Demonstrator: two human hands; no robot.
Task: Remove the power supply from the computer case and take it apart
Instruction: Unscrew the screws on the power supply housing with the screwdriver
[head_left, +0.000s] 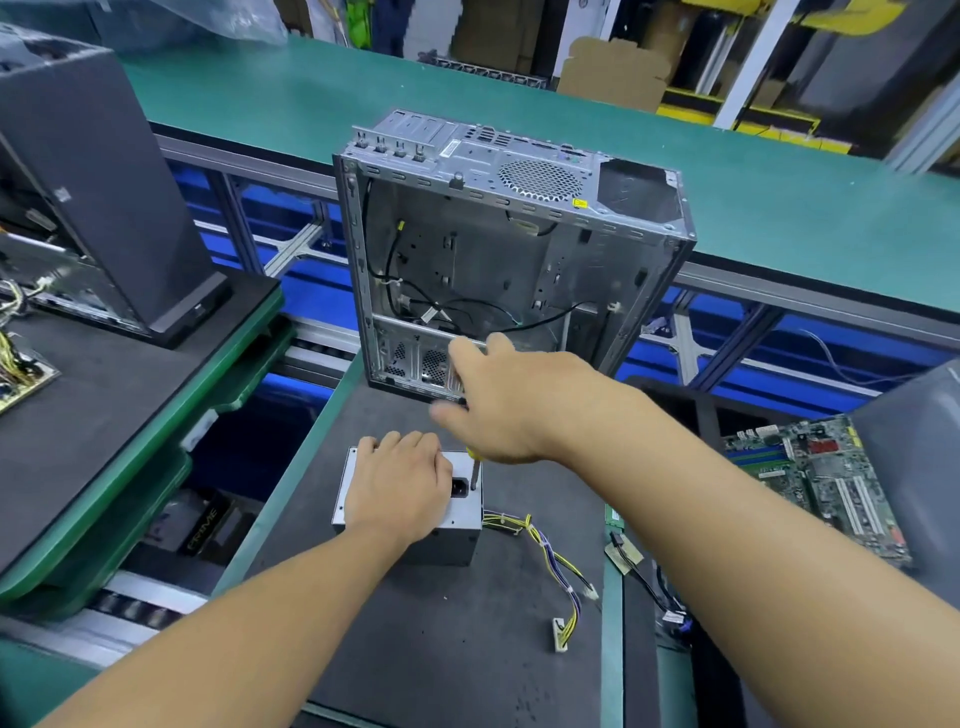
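1. Our right hand (511, 408) grasps a yellow-handled screwdriver (473, 470), its tip on the socket face of the grey metal power supply (457, 540).
2. Our left hand (400, 488) clamps that unit, fingers bent over its far edge.
3. It sits on the dark worktop (467, 649), just before the emptied silver steel computer case (498, 249). Removal looks done, and we judge dismantling is under way.
4. Next, seat the tip squarely in a screw while keeping the box pinned.

The left hand (397, 486) and the right hand (511, 405) are bare. The left arm (234, 639) and the right arm (753, 519) are bare too, as far as they show. The right hand looks a bit blurry.
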